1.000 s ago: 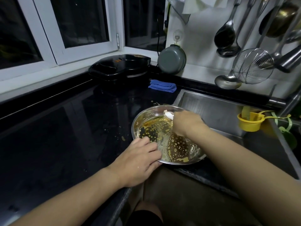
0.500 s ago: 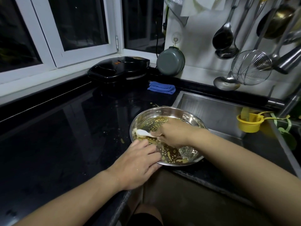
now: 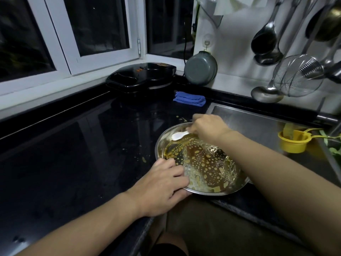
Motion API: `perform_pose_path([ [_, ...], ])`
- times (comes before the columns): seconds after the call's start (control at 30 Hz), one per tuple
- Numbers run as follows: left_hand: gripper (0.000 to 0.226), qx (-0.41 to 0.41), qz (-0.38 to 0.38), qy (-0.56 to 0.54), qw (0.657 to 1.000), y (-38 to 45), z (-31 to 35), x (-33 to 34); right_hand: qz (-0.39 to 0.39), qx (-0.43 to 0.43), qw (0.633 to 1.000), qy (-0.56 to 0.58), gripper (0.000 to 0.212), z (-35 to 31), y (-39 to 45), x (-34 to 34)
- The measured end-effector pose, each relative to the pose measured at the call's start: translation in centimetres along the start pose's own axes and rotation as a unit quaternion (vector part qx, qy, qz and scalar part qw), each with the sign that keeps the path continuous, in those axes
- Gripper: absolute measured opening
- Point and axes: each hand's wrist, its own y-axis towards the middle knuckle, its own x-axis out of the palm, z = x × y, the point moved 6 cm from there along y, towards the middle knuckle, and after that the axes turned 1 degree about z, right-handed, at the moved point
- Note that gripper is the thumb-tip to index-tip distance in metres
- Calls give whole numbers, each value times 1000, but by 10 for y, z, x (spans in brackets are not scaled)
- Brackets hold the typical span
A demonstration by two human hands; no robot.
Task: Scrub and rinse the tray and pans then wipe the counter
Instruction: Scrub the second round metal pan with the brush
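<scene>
Steel pan (image 3: 228, 189) sits on the black counter (image 3: 73, 154) at its front edge, just left of the sink (image 3: 258, 122), holding brown oily liquid with beads of grease. Left hand (image 3: 162, 187) grips the near-left rim, fingers curled over it. Right hand (image 3: 208, 128) pinches a white spoon (image 3: 180, 135), bowl resting against the far inner wall. Folded blue cloth (image 3: 190, 98) lies behind.

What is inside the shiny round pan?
Inside the metal pan is brown oily liquid with yellow bubbles, and a white spoon held by the right hand. The left hand and right arm cover parts of the rim, so those bits are hidden.
</scene>
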Motion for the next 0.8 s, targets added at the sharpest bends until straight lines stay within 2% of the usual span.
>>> perform_pose_path([
  [0.13,29,-7,5,6,1000,0,0,0,5,-72,996,48,28,-22,-4,0],
  [0.33,26,-3,-2,11,1000,0,0,0,-39,24,996,-77,18,53,-30,3],
  [0.5,29,-2,1,3,1000,0,-1,1,-20,35,998,-40,16,33,-26,6],
  [0.6,29,-5,4,-2,1000,0,-1,2,-10,-10,1000,1,21,-2,-11,12],
  [0.67,29,-9,6,-4,1000,0,-1,0,-7,-42,998,44,14,-19,-6,10],
  [0.8,26,-18,7,-4,1000,0,-3,0,-65,-125,980,141,16,-39,-30,7],
])
